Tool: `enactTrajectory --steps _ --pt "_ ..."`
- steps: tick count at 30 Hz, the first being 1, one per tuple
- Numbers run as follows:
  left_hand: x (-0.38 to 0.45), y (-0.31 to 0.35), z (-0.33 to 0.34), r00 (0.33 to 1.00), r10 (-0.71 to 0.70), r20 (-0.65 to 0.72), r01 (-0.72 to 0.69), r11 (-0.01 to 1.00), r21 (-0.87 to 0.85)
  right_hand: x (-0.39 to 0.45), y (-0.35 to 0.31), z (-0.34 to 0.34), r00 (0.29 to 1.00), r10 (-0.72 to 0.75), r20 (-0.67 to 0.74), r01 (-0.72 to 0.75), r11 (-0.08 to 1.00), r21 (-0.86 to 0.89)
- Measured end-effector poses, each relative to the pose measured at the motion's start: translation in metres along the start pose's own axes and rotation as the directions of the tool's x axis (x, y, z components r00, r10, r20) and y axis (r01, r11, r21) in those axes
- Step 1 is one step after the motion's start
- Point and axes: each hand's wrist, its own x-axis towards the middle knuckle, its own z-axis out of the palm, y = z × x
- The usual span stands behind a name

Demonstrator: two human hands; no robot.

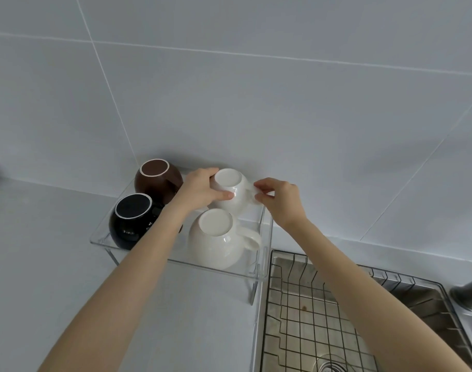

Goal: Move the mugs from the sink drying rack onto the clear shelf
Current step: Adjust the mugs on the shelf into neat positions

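Observation:
Several mugs stand upside down on the clear shelf (264,267): a brown mug (155,179) at the back left, a black mug (130,221) at the front left, a cream mug (216,241) at the front right, and a white mug (233,190) at the back right. My left hand (200,187) grips the white mug's left side. My right hand (279,197) pinches its handle on the right. The wire drying rack (310,312) over the sink holds no mugs.
The shelf stands on a grey counter (41,264) against a tiled wall (256,89). A grey faucet (468,294) juts in at the right edge. A sink drain (331,367) shows under the rack at the bottom.

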Motion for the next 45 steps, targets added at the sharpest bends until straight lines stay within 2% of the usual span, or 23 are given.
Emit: enactTrajectory --steps 11,14,16,18,22,24,26,29,32,39,41,43,45 --pt "-0.004 0.004 0.000 0.999 -0.047 0.022 0.046 0.998 0.030 -0.002 -0.002 0.002 1.000 0.010 0.012 -0.010 1.000 -0.027" --pt "-0.015 0.003 -0.019 0.996 -0.082 -0.036 0.083 0.997 0.008 -0.005 -0.015 0.006 1.000 -0.029 -0.006 0.028 0.995 -0.101" --pt "-0.031 -0.001 -0.045 0.992 -0.086 -0.093 0.080 0.995 -0.066 -0.010 -0.034 0.010 0.995 -0.104 -0.004 0.103 0.992 -0.076" --pt "-0.049 -0.013 -0.072 0.991 -0.087 -0.099 0.078 0.993 -0.089 -0.018 -0.057 0.015 0.980 -0.186 0.076 0.189 0.982 -0.025" --pt "-0.084 -0.044 -0.105 0.976 -0.214 -0.037 0.216 0.972 0.087 -0.031 -0.094 0.040 0.895 -0.309 0.321 0.344 0.937 -0.057" --pt "-0.095 -0.057 -0.104 0.970 -0.245 -0.015 0.245 0.965 0.091 -0.032 -0.101 0.059 0.865 -0.271 0.421 0.365 0.918 -0.157" --pt "-0.101 -0.066 -0.099 0.976 -0.215 -0.030 0.216 0.974 0.060 -0.032 -0.102 0.074 0.853 -0.203 0.480 0.370 0.885 -0.284" --pt "-0.103 -0.074 -0.095 0.980 -0.182 -0.079 0.184 0.983 0.010 -0.032 -0.101 0.088 0.863 -0.183 0.471 0.401 0.816 -0.417" --pt "-0.102 -0.080 -0.097 0.980 -0.182 -0.079 0.181 0.983 -0.015 -0.032 -0.100 0.092 0.867 -0.215 0.449 0.424 0.792 -0.440" --pt "-0.094 -0.081 -0.101 0.976 -0.213 -0.045 0.214 0.977 0.018 -0.025 -0.100 0.086 0.858 -0.207 0.469 0.363 0.892 -0.270" --pt "-0.086 -0.077 -0.105 0.972 -0.229 -0.059 0.228 0.973 -0.020 -0.012 -0.100 0.083 0.896 -0.203 0.394 0.304 0.928 -0.214" --pt "-0.071 -0.077 -0.105 0.969 -0.211 -0.130 0.209 0.977 -0.031 0.006 -0.097 0.082 0.938 -0.172 0.301 0.249 0.939 -0.238" --pt "-0.054 -0.079 -0.103 0.960 -0.214 -0.183 0.215 0.977 -0.013 0.021 -0.095 0.084 0.956 -0.118 0.268 0.193 0.942 -0.273"
